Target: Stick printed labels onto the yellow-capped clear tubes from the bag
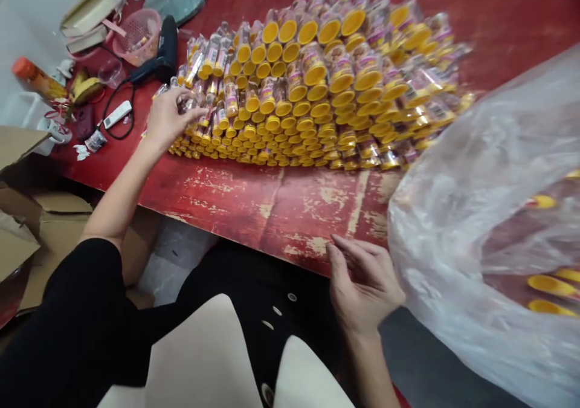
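Note:
A broad stack of small clear plastic jars with yellow lids (296,92) and printed labels lies on the red table, lids mostly toward me. My left hand (170,115) reaches to the left end of the stack. Its thumb and fingers are apart and curved around the outer jars, touching or very close to them; I cannot tell which. Near the table's front edge, my right hand (365,281) hovers with thumb and index fingertips close together, and nothing shows between them. Right beside it bulges a large clear plastic bag (435,214) with more yellow-lidded jars inside.
The worn red table (226,193) has a black heat gun or dryer (165,51) behind the stack's left end. Nearby are a pink basket (142,30), bananas (86,87), an orange-capped bottle (38,77) and a white cabled device (118,115). Cardboard boxes (58,233) stand at lower left.

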Motion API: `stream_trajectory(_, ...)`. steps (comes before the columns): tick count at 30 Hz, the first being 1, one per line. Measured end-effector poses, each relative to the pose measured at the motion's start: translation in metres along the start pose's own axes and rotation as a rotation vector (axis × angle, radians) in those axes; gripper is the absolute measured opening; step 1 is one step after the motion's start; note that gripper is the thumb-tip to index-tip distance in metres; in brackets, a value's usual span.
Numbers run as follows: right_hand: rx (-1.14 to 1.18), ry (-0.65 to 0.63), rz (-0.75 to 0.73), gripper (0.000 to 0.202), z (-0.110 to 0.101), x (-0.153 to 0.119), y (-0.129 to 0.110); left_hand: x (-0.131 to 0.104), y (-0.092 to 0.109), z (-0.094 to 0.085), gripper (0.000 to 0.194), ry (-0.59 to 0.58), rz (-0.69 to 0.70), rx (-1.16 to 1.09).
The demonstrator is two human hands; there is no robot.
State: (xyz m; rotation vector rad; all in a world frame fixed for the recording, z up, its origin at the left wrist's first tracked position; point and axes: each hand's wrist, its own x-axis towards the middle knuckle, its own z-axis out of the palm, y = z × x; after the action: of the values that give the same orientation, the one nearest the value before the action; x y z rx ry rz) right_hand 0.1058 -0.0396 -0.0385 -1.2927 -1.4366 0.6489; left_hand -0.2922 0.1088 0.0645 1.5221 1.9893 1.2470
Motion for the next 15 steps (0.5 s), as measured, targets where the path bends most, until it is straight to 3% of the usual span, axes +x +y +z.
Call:
stream_trajectory(2,-0.039,0.006,0.005,0.021,-0.006,-0.004,0.001,0.011,0.002,-0.01,0.04,0.007,0.023,0.079)
stream_trajectory(4,-0.091,0.046,0.007,0.02,-0.018,-0.005,0.003,0.004,0.01,-0.014,0.033,0.014,0.064,0.113)
stream_trajectory(6,-0.171,0.111,-0.007,0.02,-0.037,0.001,0.01,-0.017,0.024,-0.012,0.028,0.053,0.083,0.036)
stream_trajectory(8,-0.273,0.186,-0.009,0.02,-0.062,0.018,0.024,-0.046,0.037,-0.003,0.022,0.142,0.025,-0.18)
stream_trajectory(9,-0.333,0.214,-0.004,0.021,-0.077,0.031,0.035,-0.06,0.043,0.004,0.018,0.15,-0.072,-0.322)
stream_trajectory(11,-0.425,0.246,0.062,0.025,-0.108,0.068,0.061,-0.087,0.051,0.024,0.018,-0.018,-0.354,-0.629)
stream_trajectory(13,-0.506,0.236,0.103,0.019,-0.136,0.116,0.089,-0.112,0.062,0.054,0.029,-0.194,-0.658,-0.904)
stream_trajectory(15,-0.513,0.137,0.118,0.017,-0.149,0.164,0.113,-0.138,0.08,0.09,0.03,-0.312,-0.843,-1.042)
